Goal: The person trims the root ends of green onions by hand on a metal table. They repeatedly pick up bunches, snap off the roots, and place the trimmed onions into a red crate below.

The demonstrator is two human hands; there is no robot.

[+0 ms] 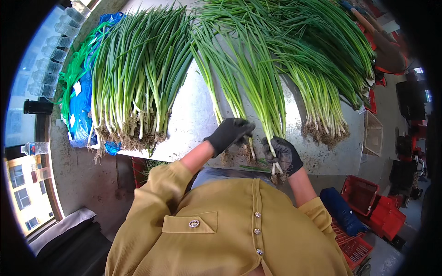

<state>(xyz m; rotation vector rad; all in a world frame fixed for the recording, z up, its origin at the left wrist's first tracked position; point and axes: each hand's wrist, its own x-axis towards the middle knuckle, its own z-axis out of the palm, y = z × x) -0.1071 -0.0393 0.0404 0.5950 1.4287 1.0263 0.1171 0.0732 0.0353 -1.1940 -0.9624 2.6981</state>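
Observation:
My right hand (281,155), in a dark glove, is closed around the white root ends of some spring onions (264,100) near the front edge of a metal table (186,114). My left hand (231,134), gloved in black, is held just left of it, over a few thinner spring onions (233,93); its fingertips are partly hidden, and a grip cannot be made out. Roots hang below it. On the left lies a wide pile of spring onions (138,76) with soil on the roots. A bundle of spring onions (321,100) lies to the right.
Blue plastic bags (81,103) and green ties (74,69) lie at the table's left edge. Plastic bottles (53,53) line the window sill. More long spring onions (310,31) cover the back right. Red crates (359,193) stand at the lower right; a person's arm (371,27) shows beyond the table.

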